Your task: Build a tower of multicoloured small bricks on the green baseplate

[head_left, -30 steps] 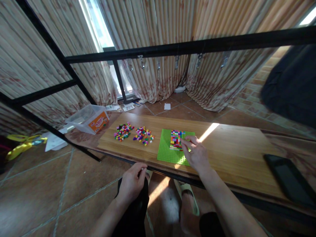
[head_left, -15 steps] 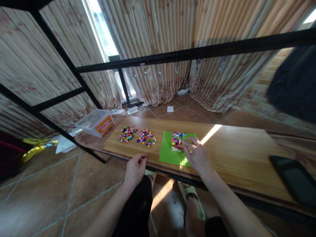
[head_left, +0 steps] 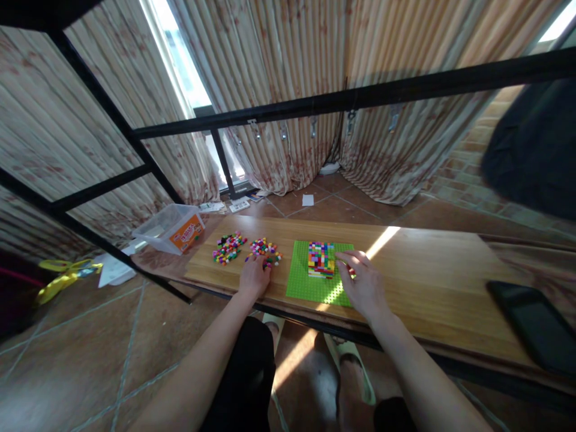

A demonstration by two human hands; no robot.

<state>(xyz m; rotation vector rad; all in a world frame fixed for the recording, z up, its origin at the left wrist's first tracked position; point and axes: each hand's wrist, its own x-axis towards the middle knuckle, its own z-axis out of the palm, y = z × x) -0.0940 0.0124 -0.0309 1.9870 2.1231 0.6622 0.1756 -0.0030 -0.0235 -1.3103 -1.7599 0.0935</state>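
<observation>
A block of stacked, multicoloured toy bricks (head_left: 321,259) stands on a green studded baseplate (head_left: 299,282). Just to its right is my right hand (head_left: 362,283), thumb and index finger slightly apart and curved toward the stack. I see no brick between them. My left hand (head_left: 255,277) reaches down at the near edge of the right-hand pile of loose bricks (head_left: 263,246); its fingertips are hidden among them, so its grip does not show. Another pile of loose bricks (head_left: 228,248) lies farther left on the wooden board (head_left: 427,270).
A clear plastic box (head_left: 171,227) with an orange label stands beyond the board's left end. A dark phone-like device (head_left: 531,327) lies at the right. A black metal bar (head_left: 306,110) crosses above the far side. Sunlight stripes the board.
My left hand has moved forward from the board's near edge to the loose bricks. My right hand has drawn back to the right, off the stack, uncovering more of it.
</observation>
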